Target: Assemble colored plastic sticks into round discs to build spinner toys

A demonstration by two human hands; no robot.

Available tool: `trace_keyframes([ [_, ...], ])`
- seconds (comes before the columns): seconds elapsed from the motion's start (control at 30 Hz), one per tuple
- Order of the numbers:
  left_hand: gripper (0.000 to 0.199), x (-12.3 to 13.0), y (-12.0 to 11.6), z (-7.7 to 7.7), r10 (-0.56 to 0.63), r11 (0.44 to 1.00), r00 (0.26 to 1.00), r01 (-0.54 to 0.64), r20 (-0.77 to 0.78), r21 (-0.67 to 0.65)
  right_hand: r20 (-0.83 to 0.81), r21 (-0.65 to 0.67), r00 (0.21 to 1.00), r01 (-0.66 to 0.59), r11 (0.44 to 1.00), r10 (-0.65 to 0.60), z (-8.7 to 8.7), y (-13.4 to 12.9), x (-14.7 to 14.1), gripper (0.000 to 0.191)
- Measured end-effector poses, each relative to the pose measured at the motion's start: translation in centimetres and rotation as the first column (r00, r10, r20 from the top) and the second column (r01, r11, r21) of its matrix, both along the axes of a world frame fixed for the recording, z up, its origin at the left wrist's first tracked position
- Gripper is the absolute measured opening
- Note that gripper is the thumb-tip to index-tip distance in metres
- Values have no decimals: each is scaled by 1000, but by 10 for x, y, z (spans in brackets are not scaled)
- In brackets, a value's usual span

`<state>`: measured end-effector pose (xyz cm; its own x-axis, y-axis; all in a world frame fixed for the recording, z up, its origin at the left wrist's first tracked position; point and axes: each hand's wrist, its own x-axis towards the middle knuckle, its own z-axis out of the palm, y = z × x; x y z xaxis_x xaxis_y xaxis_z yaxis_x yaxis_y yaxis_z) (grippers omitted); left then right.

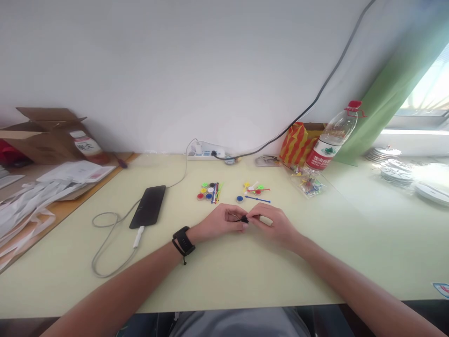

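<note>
My left hand [226, 219], with a black watch [184, 241] on its wrist, pinches a small black piece [244, 219] between thumb and fingers. From the other side, the fingertips of my right hand [273, 223] close on the same piece, whose exact kind is too small to make out. Just beyond my hands lie a blue disc [240, 199], a blue plastic arrow [257, 199] and a red arrow [258, 190], beside a few yellow, white and red pieces. Farther left is a group of coloured discs [209, 190] with several thin plastic arrows [216, 193] next to it.
A phone [148, 207] on a charging cable [105, 250] lies left. By the wall are a power strip [205, 153], a large water bottle [331, 138], a striped bag [293, 144] and a clear bag of small parts [310, 184]. Stacked white discs [396, 171] stand far right.
</note>
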<state>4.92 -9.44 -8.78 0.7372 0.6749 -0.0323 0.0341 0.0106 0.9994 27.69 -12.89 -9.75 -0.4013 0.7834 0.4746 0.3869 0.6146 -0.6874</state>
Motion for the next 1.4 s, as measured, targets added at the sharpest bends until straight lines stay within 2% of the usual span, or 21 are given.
trace_keyframes([
  [0.3,39,-2,2,3,-42,999,999,41,-27,-19,-18,6,1000,-5,1000,5,-5,1,0,15],
  [0.6,38,-1,1,7,9,1000,999,-9,-30,-21,-44,56,996,-79,995,81,1,0,2,14],
  [0.93,38,-2,4,3,35,999,999,-36,-40,-33,-91,157,994,-39,987,54,-3,1,6,18],
  [1.2,36,-5,4,4,-17,998,1000,17,-8,-56,-106,231,993,-23,973,49,-7,0,3,19],
  [1.4,36,-5,4,4,-48,995,998,50,29,-85,-119,229,992,-25,973,53,-11,1,2,19],
])
